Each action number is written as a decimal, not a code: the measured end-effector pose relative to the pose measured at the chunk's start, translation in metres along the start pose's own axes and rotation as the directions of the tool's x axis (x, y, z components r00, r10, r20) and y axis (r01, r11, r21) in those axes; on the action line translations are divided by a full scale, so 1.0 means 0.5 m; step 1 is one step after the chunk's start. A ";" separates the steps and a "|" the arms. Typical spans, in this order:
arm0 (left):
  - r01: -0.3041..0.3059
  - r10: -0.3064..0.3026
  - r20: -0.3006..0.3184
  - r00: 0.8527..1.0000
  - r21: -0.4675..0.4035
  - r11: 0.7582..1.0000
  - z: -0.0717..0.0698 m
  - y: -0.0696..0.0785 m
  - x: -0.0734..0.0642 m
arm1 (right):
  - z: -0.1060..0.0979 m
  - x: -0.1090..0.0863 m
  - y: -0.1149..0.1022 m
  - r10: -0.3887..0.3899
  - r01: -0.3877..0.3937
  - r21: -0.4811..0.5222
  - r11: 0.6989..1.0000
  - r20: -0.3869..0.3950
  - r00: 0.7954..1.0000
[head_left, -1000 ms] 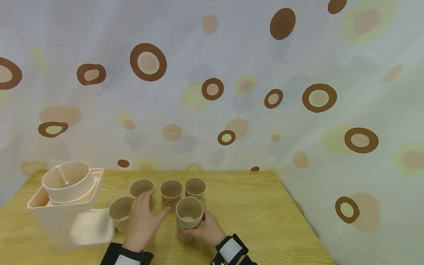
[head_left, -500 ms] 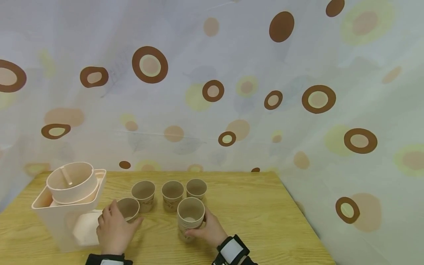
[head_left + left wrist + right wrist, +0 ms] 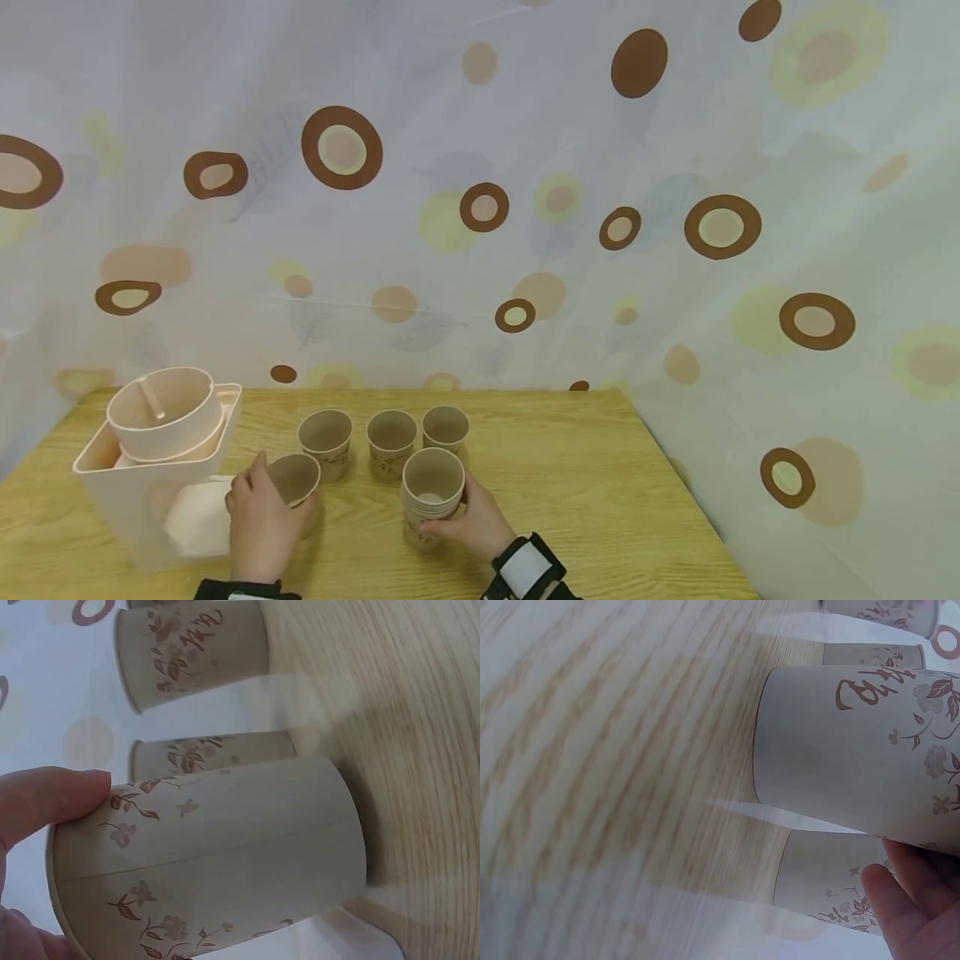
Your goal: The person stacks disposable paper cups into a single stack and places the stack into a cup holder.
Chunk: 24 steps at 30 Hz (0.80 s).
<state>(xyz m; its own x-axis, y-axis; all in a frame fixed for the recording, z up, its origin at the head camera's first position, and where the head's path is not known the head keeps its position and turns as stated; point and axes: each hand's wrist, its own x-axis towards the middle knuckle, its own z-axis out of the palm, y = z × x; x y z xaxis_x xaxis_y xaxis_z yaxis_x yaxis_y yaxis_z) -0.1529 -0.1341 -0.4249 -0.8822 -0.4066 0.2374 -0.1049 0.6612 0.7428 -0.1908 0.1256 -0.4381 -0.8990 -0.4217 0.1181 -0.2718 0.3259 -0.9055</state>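
Observation:
In the head view, my left hand (image 3: pixel 258 525) grips a beige paper cup (image 3: pixel 295 481) near its rim, from the left side. The left wrist view shows this cup (image 3: pixel 217 855) with a brown flower print, and the thumb (image 3: pixel 56 796) presses its upper side. My right hand (image 3: pixel 477 518) holds a stack of nested paper cups (image 3: pixel 430 508), upright, with several rims one below another. In the right wrist view the stack's outer cup (image 3: pixel 840 750) bears brown lettering and flowers. Its base looks to be on or just above the table. Some fingers of both hands are hidden.
Behind the hands, three paper cups stand upright in a row: left (image 3: pixel 330 462), middle (image 3: pixel 388 462) and right (image 3: pixel 446 427). A cream plastic container (image 3: pixel 127 508) with a round tub (image 3: pixel 161 429) in it stands at the left on the wooden table (image 3: pixel 585 492). A patterned curtain hangs behind.
My left hand has moved left and nearer, from beside the back-left cup, and has taken hold of the front-left cup, which has shifted slightly right. The right hand keeps its hold on the stack.

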 end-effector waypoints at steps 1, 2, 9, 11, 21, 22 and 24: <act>-0.009 0.009 -0.004 1.000 -0.010 1.000 -0.001 0.004 -0.005 | 0.000 0.000 0.001 -0.003 0.003 -0.002 1.000 -0.001 1.000; -0.018 0.018 -0.006 1.000 -0.018 1.000 -0.002 0.007 -0.010 | 0.000 -0.001 0.001 -0.003 0.003 -0.003 1.000 -0.002 1.000; -0.068 0.066 -0.026 0.997 -0.072 0.995 -0.017 0.058 -0.033 | 0.000 0.000 0.006 0.009 -0.009 0.010 1.000 -0.005 1.000; -0.087 0.084 -0.041 0.996 -0.079 0.993 -0.022 0.073 -0.036 | -0.001 0.000 0.006 0.008 -0.008 0.008 1.000 -0.007 1.000; -0.151 0.149 -0.029 0.988 -0.099 0.984 -0.043 0.125 -0.038 | -0.005 0.000 0.003 0.020 -0.020 0.004 1.000 0.007 1.000; -0.161 0.158 -0.031 0.987 -0.100 0.982 -0.044 0.129 -0.038 | -0.006 0.001 0.003 0.019 -0.019 0.007 1.000 0.010 1.000; -0.172 0.171 -0.024 0.985 -0.101 0.980 -0.046 0.136 -0.037 | -0.006 0.002 0.004 0.019 -0.019 0.006 1.000 0.012 1.000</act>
<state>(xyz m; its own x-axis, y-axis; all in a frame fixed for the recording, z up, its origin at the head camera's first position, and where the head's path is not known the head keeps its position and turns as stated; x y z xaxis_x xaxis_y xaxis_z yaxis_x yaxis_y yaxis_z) -0.1330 -0.0963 -0.3643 -0.8759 -0.3028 0.3757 0.0954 0.6546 0.7500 -0.1931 0.1284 -0.4386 -0.8999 -0.4254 0.0959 -0.2523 0.3287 -0.9101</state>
